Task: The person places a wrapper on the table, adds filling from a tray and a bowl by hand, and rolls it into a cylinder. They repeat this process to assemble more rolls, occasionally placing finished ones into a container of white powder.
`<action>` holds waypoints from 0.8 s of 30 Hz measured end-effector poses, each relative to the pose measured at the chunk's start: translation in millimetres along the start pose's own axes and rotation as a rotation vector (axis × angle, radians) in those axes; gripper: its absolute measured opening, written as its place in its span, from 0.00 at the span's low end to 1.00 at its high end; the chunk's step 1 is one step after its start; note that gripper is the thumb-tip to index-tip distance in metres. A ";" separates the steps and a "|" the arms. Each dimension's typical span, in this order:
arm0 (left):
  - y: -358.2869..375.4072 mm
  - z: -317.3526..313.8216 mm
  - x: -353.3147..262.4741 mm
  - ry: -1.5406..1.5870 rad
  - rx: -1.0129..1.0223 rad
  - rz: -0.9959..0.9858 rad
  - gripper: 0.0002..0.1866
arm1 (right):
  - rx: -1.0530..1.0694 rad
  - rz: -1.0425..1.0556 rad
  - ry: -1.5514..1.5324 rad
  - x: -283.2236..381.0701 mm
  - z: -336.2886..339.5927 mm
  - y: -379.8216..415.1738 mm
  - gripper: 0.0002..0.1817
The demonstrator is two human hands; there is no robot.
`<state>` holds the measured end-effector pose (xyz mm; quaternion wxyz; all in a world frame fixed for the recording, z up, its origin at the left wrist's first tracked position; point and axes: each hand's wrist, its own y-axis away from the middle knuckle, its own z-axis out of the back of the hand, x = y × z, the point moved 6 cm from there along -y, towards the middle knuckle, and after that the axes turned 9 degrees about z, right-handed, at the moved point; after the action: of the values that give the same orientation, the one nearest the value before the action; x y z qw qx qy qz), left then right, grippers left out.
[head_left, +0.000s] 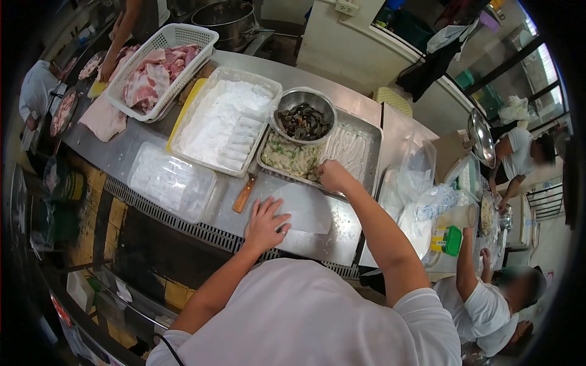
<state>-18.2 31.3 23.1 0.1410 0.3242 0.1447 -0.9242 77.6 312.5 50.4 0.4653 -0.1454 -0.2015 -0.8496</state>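
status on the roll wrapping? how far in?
Done: rolled white pieces lie lined up in the white tray. In hand: one flat wrapper sheet lies on the steel counter, pinned by the left hand; the right hand reaches into the filling in the metal tray. Left: the sheet looks bare and unrolled, and plenty of filling remains.

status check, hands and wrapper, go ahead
Left hand flat on wrapper. Right hand reaching into filling tray. Knife beside wrapper, nothing blocking.
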 end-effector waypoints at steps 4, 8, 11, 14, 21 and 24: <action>0.9 -0.9 1.0 0.006 -0.012 -0.001 0.14 | -0.064 -0.118 -0.001 -2.0 28.5 -6.3 0.24; -0.6 1.4 -1.4 -0.001 -0.002 -0.001 0.14 | 0.062 -0.045 0.009 -6.5 0.3 -10.6 0.22; -1.7 0.8 0.5 0.001 -0.009 -0.003 0.15 | 0.145 -0.046 -0.044 0.0 -8.4 -2.4 0.20; 0.8 -0.9 0.6 0.007 -0.009 0.001 0.15 | 0.060 -0.028 -0.030 -10.0 -4.2 -12.4 0.18; 0.2 0.6 -0.3 0.007 -0.010 -0.006 0.15 | 0.094 -0.096 -0.030 5.2 9.9 -5.7 0.17; 0.1 0.7 0.8 0.015 -0.019 -0.013 0.15 | 0.067 -0.215 0.016 -14.0 -1.5 -10.7 0.18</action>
<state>-19.1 30.9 23.1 0.1369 0.3289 0.1564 -0.9212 75.7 327.3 40.7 0.3775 -0.1005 -0.2409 -0.8885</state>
